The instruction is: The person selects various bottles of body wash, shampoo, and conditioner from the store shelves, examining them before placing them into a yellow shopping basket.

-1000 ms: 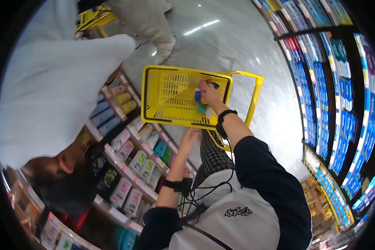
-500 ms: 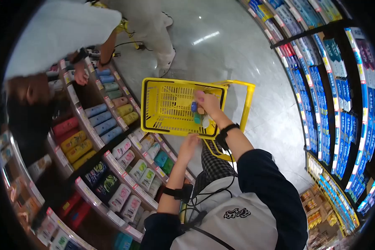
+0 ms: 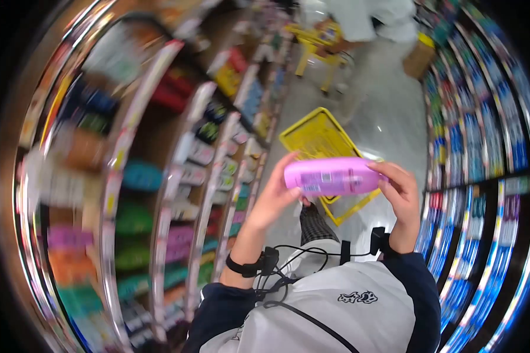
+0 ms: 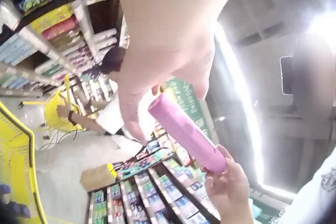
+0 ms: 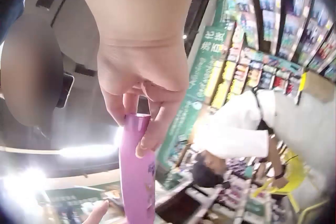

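A pink plastic bottle (image 3: 334, 167) with a printed label lies level in front of the chest, high over the basket. My right hand (image 3: 403, 191) pinches one end of it between thumb and fingers. At the other end is my left hand (image 3: 272, 197), its thumb and fingers spread around the bottle's tip. The left wrist view shows a gap between those left fingers and the bottle. Below and beyond the bottle stands the yellow shopping basket (image 3: 312, 138), partly covered by it. Dark items (image 4: 13, 203) lie in the basket in the left wrist view.
Shelves of bottles and packs (image 3: 182, 188) line the left side. More shelves with blue boxes (image 3: 483, 206) run along the right. Up the aisle are another person (image 5: 247, 124), a second yellow basket (image 3: 315, 38) and a brown carton (image 3: 419, 59).
My right hand has come up out of the basket with the pink bottle. The left hand has moved from the basket's near rim to the bottle's other end. The head view has turned.
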`<state>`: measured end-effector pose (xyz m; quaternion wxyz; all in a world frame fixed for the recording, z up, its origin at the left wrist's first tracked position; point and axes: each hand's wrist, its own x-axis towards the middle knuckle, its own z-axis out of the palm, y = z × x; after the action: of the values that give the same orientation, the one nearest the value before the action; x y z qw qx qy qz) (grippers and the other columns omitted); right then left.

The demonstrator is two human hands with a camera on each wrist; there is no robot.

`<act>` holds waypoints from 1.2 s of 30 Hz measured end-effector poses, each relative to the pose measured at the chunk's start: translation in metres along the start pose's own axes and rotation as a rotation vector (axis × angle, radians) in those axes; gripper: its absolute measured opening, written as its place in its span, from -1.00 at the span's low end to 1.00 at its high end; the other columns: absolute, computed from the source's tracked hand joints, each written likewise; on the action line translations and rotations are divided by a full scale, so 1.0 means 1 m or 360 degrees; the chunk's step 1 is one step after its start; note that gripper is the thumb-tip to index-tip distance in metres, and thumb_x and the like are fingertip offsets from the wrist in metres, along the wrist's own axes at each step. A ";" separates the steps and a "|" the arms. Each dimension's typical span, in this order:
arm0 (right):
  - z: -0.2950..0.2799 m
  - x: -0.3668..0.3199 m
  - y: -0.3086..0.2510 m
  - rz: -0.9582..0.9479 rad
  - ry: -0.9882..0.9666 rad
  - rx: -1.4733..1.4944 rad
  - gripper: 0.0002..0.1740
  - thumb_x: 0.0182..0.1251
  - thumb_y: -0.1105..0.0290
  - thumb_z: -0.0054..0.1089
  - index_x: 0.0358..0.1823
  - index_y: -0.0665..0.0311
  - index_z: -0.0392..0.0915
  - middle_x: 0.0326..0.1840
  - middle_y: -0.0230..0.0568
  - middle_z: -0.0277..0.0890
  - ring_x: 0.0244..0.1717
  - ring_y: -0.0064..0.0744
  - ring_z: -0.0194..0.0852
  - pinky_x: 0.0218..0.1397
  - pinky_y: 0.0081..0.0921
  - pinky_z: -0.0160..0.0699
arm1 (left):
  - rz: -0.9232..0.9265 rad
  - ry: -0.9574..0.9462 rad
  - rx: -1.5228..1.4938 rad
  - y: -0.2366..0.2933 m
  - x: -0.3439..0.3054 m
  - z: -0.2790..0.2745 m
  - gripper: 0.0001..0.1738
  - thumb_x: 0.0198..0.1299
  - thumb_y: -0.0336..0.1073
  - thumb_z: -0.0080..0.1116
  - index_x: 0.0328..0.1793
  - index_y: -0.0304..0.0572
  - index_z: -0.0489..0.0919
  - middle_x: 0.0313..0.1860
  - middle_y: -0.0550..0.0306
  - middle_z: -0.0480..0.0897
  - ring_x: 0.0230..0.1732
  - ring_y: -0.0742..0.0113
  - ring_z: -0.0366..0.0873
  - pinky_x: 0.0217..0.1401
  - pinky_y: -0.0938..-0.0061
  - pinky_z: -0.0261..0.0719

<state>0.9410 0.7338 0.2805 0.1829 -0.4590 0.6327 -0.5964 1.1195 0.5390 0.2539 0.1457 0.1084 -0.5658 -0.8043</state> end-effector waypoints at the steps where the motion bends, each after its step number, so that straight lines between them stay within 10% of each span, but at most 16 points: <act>1: 0.019 0.003 -0.016 -0.0141 -0.0096 0.0011 -0.72 0.15 0.54 0.00 -0.09 0.41 0.52 -0.14 -0.08 0.53 -0.17 -0.38 0.50 -0.02 -0.54 0.42 | 0.0013 0.0180 0.0036 0.009 -0.035 -0.004 -0.26 0.02 -0.27 0.23 0.35 -0.16 0.18 0.10 0.16 0.39 0.05 0.40 0.38 -0.04 0.43 0.46; 4: 0.090 -0.011 -0.058 -0.0098 -0.0247 0.0473 -0.68 0.20 0.51 -0.03 0.00 0.42 0.45 -0.04 -0.05 0.48 -0.11 -0.38 0.47 0.05 -0.50 0.38 | 0.0014 0.0345 0.0310 0.039 -0.146 -0.003 -0.28 0.06 -0.42 0.18 0.35 -0.11 0.12 0.08 0.05 0.38 -0.14 0.35 0.51 -0.32 0.55 0.55; 9: 0.194 -0.033 -0.105 -0.0011 -0.0923 0.1122 -0.70 0.27 0.38 0.00 -0.02 0.39 0.39 0.06 0.06 0.42 -0.25 -0.43 0.51 -0.41 -0.59 0.53 | 0.0673 0.1334 0.0634 0.051 -0.284 0.036 -0.17 -0.27 -0.38 0.44 0.22 -0.15 0.28 0.11 0.01 0.38 0.17 0.22 0.32 0.26 0.34 0.24; 12: 0.245 -0.046 -0.135 0.0128 -0.1310 0.1272 -0.68 0.27 0.35 0.01 -0.02 0.39 0.37 0.07 0.07 0.41 -0.31 -0.42 0.53 -0.46 -0.61 0.53 | 0.0693 0.1771 0.1279 0.040 -0.348 0.048 -0.23 -0.26 -0.37 0.42 0.19 -0.17 0.33 0.14 0.01 0.37 0.21 0.22 0.29 0.25 0.33 0.25; 16: 0.291 -0.069 -0.180 0.0149 -0.1787 0.1478 -0.61 0.24 0.36 0.07 0.05 0.37 0.30 0.08 0.03 0.41 -0.28 -0.42 0.54 -0.46 -0.60 0.58 | 0.0538 0.2264 0.0982 0.045 -0.391 0.085 -0.40 -0.20 -0.36 0.37 0.06 -0.22 0.43 -0.13 0.08 0.54 -0.05 0.26 0.49 0.08 0.41 0.41; 21: 0.338 -0.092 -0.197 0.0221 -0.2083 0.1126 -0.50 0.07 0.54 0.23 0.05 0.39 0.28 -0.18 -0.12 0.50 -0.46 -0.48 0.51 -0.50 -0.66 0.49 | 0.0755 0.2083 0.0389 0.039 -0.409 0.076 -0.66 0.10 -0.27 0.15 -0.01 -0.25 0.46 -0.42 0.21 0.54 -0.57 0.58 0.47 -0.58 0.67 0.41; 24: 0.355 -0.081 -0.201 0.0118 -0.2138 0.1019 -0.43 -0.01 0.56 0.29 0.09 0.33 0.28 -0.05 -0.27 0.43 -0.03 -0.50 0.40 -0.29 -0.64 0.54 | 0.0940 0.1904 0.0031 0.054 -0.401 0.051 -0.65 0.14 -0.28 0.12 0.03 -0.28 0.44 -0.34 0.17 0.56 -0.43 0.49 0.52 -0.41 0.60 0.49; 31: 0.420 0.034 -0.224 -0.0469 -0.1636 0.0917 -0.57 0.04 0.50 0.29 -0.03 0.33 0.39 -0.27 -0.34 0.52 -0.49 -0.70 0.37 -0.49 -0.75 0.33 | 0.1184 0.2358 0.1636 0.134 -0.339 -0.063 -0.52 0.17 -0.35 0.04 0.22 -0.30 0.29 0.06 -0.15 0.47 0.12 0.09 0.42 0.16 0.38 0.32; 36: 0.511 0.121 -0.230 -0.0817 -0.1454 0.1044 -0.55 0.04 0.42 0.31 -0.03 0.33 0.37 -0.22 -0.27 0.53 -0.50 -0.70 0.36 -0.50 -0.74 0.36 | 0.0820 0.2547 0.2372 0.185 -0.316 -0.140 -0.35 0.12 -0.27 0.06 0.32 -0.33 0.16 0.22 -0.27 0.30 0.34 -0.17 0.10 0.37 0.18 0.01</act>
<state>1.3600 0.3674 0.4174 0.4174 -0.7255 0.1436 -0.5281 1.4823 0.4704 0.3842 0.5278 0.5336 -0.6546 0.0901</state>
